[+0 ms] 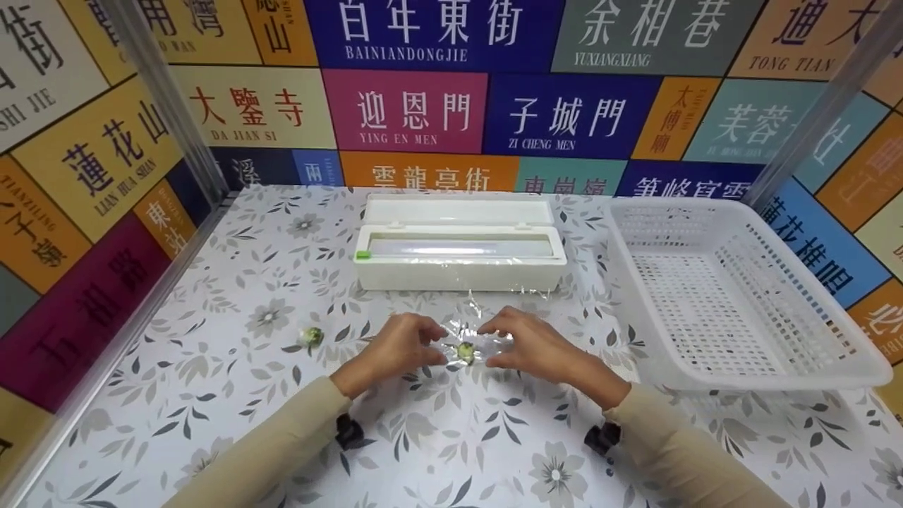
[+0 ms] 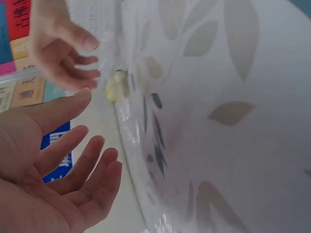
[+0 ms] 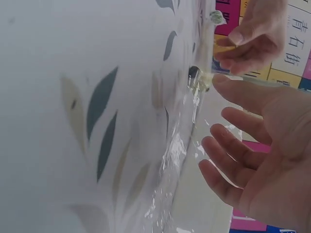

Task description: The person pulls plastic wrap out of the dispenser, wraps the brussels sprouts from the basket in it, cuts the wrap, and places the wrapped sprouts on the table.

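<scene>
On the patterned tablecloth, a small pale-green and white piece (image 1: 465, 352), too small to identify, lies on clear plastic film (image 1: 462, 328). The film runs from a white dispenser box (image 1: 462, 274) with a raised lid. My left hand (image 1: 402, 346) is on the left of the piece and my right hand (image 1: 530, 346) on the right. Both wrist views show fingers loosely bent and spread, with nothing held in the left hand (image 2: 63, 165) or the right hand (image 3: 257, 150). Any light touch on the film cannot be made out. A similar green-and-white piece (image 1: 310, 336) lies further left.
A white perforated plastic basket (image 1: 635, 296) stands on the right. The box has a green tab (image 1: 363, 255) at its left end. Panels with printed characters (image 1: 409, 109) line the back and sides, and clear posts (image 1: 176, 106) stand at the corners.
</scene>
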`<state>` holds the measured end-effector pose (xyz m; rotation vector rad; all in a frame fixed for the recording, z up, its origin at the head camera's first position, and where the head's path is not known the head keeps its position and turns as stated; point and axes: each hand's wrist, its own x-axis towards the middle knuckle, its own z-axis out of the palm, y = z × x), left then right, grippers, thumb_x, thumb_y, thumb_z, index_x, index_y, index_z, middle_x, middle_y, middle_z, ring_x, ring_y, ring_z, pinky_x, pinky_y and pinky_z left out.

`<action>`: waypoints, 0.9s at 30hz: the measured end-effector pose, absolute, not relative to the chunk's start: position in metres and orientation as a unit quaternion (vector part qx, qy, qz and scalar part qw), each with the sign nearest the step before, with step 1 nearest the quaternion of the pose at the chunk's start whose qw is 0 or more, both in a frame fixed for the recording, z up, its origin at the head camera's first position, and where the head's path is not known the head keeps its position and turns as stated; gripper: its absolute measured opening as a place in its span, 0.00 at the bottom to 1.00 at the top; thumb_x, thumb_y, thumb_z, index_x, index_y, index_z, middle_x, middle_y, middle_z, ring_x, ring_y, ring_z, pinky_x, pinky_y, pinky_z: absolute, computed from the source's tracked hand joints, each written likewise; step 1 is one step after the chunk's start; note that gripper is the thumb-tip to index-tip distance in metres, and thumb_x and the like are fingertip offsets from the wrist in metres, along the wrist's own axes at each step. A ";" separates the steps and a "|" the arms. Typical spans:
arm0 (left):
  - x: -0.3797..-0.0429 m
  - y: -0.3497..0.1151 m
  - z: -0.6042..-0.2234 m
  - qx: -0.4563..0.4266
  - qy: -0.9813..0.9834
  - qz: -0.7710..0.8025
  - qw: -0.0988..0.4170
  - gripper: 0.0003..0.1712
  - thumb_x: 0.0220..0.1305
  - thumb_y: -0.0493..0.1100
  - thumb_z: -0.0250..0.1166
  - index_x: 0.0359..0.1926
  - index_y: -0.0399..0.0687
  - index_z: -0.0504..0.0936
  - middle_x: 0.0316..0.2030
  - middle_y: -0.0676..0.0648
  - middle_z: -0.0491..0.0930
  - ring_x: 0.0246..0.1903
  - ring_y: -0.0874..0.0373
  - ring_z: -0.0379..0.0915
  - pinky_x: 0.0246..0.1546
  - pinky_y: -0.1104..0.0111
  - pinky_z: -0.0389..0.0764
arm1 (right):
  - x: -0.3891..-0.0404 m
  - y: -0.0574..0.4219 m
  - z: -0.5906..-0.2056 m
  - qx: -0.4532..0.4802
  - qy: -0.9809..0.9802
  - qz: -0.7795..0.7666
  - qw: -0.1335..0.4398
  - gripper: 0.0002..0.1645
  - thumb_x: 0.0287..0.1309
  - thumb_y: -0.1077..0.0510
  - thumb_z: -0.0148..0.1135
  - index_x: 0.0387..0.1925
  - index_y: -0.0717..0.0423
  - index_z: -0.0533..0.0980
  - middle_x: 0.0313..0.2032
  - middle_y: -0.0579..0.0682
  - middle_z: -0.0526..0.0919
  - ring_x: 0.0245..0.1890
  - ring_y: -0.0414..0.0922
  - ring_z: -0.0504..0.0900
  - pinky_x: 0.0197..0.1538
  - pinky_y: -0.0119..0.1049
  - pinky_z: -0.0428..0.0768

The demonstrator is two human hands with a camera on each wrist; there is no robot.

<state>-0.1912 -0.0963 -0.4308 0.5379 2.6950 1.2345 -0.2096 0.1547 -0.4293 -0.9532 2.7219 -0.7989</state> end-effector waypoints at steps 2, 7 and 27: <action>-0.194 -0.091 -0.432 0.182 0.893 0.406 0.070 0.21 0.47 0.36 0.78 0.45 0.34 0.86 0.36 0.38 0.87 0.31 0.56 0.78 0.34 0.70 0.83 | -0.210 0.150 -0.432 -0.321 0.905 -0.267 0.077 0.28 0.51 0.54 0.76 0.56 0.52 0.80 0.49 0.53 0.82 0.50 0.53 0.81 0.53 0.47 0.81; -0.199 -0.081 -0.434 0.193 0.894 0.396 0.078 0.21 0.45 0.34 0.79 0.43 0.36 0.87 0.36 0.39 0.88 0.32 0.57 0.80 0.33 0.71 0.83 | -0.212 0.142 -0.436 -0.312 0.910 -0.259 0.088 0.27 0.50 0.56 0.76 0.54 0.50 0.81 0.46 0.51 0.82 0.48 0.51 0.81 0.50 0.46 0.81; -0.208 -0.069 -0.445 0.239 0.903 0.355 0.038 0.13 0.44 0.34 0.79 0.35 0.42 0.90 0.31 0.45 0.90 0.25 0.61 0.78 0.27 0.76 0.79 | -0.219 0.128 -0.445 -0.277 0.915 -0.278 0.096 0.17 0.50 0.58 0.76 0.44 0.52 0.85 0.37 0.48 0.85 0.37 0.43 0.81 0.43 0.40 0.83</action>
